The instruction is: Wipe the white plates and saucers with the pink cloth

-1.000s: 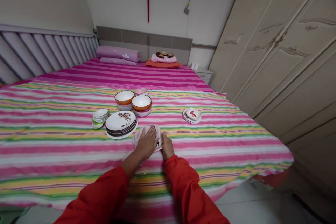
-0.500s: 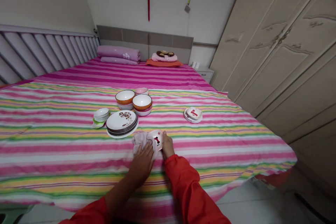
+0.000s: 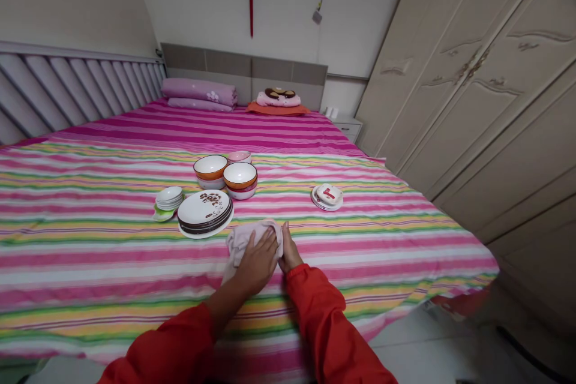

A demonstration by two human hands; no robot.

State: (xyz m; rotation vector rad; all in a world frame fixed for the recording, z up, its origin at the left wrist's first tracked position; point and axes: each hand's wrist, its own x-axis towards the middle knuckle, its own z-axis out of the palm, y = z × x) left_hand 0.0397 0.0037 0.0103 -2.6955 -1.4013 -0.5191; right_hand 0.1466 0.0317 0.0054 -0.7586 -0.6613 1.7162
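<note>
My left hand (image 3: 258, 261) presses a pale pink cloth (image 3: 245, 237) down with its fingers stretched over it. The cloth covers a small white dish, which is almost wholly hidden now. At the cloth's right edge, my right hand (image 3: 289, 249) grips the dish's rim, thumb up. Left of the cloth lies a stack of plates (image 3: 204, 211) with dark rims, the top one bearing a brown flower pattern. Farther right sits a pile of small dishes (image 3: 327, 195), the uppermost with a red mark.
Stacked bowls (image 3: 240, 177) stand behind the plates. Small white bowls (image 3: 169, 197) rest on a green dish to their left. A striped sheet (image 3: 382, 252) covers the bed. Folded bedding (image 3: 200, 93) lies by the headboard; a wardrobe (image 3: 477, 102) stands right.
My left hand has slid right and forward with the cloth, which now covers the dish's printed face. My right hand stays at the dish's edge. The view has shifted slightly.
</note>
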